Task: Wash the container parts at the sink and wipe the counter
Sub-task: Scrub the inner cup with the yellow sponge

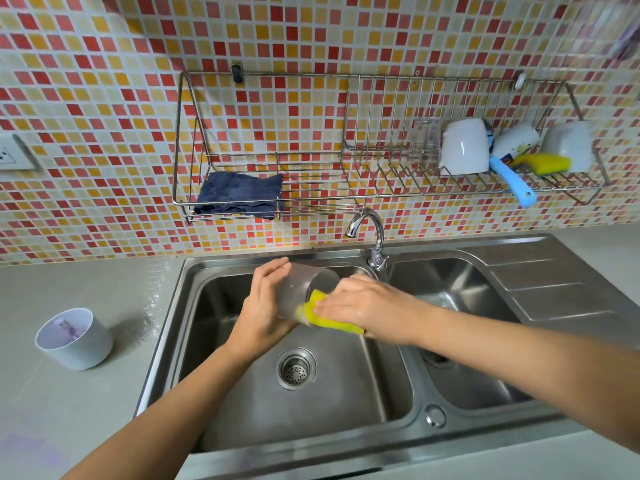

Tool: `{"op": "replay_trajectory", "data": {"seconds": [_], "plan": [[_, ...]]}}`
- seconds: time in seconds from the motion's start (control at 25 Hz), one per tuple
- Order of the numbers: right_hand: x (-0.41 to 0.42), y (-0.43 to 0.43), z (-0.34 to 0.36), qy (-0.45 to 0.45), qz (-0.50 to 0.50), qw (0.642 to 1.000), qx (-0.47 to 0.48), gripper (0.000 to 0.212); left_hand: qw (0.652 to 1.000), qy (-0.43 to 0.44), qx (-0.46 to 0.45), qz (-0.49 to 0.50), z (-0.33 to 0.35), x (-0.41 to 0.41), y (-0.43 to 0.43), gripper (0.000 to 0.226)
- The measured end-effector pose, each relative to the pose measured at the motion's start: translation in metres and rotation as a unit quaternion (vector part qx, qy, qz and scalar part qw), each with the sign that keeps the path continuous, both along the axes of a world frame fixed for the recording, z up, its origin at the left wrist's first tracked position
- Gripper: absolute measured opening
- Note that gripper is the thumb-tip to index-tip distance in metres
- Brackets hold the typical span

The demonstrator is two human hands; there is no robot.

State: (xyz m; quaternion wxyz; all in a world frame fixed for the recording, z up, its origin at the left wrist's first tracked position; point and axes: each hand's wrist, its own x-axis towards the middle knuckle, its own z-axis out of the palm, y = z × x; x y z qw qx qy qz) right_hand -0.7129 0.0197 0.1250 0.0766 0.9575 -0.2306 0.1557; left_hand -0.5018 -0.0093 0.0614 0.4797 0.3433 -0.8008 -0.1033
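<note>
Over the left basin of the steel sink (346,403), my left hand (263,306) grips a clear plastic container (304,289), tilted with its mouth toward the right. My right hand (363,303) presses a yellow sponge (325,317) into that mouth; part of the sponge is inside the container. A white container part (74,339) with purple marks inside stands upright on the grey counter (69,410), left of the sink. Faint purple smears show on the counter near its front left edge.
The tap (370,233) stands behind the hands between the two basins, with no water visible. A wall rack (311,195) holds a dark blue cloth (242,197), white cups (464,147), a blue-handled brush (512,183) and another yellow sponge (543,163). The right basin (460,306) and draining board (554,289) lie to the right.
</note>
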Motion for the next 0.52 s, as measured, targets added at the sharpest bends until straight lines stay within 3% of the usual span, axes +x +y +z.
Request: {"op": "replay_trajectory", "data": {"seconds": [0.08, 0.28, 0.4, 0.52], "plan": [[0.000, 0.001, 0.002, 0.057, -0.018, 0.993, -0.100, 0.023, 1.000, 0.004, -0.010, -0.001, 0.000, -0.005, 0.003, 0.086], [-0.019, -0.012, 0.024, 0.129, 0.040, 0.969, -0.208, 0.023, 0.994, -0.036, 0.059, -0.088, 0.006, 0.000, 0.001, 0.090], [-0.028, -0.025, 0.039, 0.159, 0.095, 0.957, -0.221, 0.026, 0.980, -0.070, 0.152, -0.113, 0.015, 0.006, -0.004, 0.103], [-0.024, -0.027, 0.030, 0.165, 0.110, 0.954, -0.225, 0.026, 0.981, -0.105, 0.122, -0.109, 0.017, 0.002, -0.005, 0.092]]}}
